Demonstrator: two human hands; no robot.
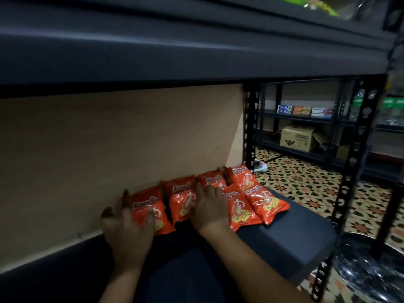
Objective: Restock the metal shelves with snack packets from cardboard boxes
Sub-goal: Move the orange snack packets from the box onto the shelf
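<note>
Six glossy orange snack packets (238, 193) lie in rows on smooth dark metal shelf (284, 239), backs against matte beige wall (109, 149). Left hand (129, 226) grips leftmost packet, thumb on its crinkly front, fingers behind. Right hand (209, 208) lies flat, fingers spread, on packets right of it. Brown cardboard box (297, 138) sits far beyond the packets, on another rack.

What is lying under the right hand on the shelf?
Under the right hand lies an orange snack packet; only its top edge shows. The hand covers the rest, so its lower part cannot be seen.
</note>
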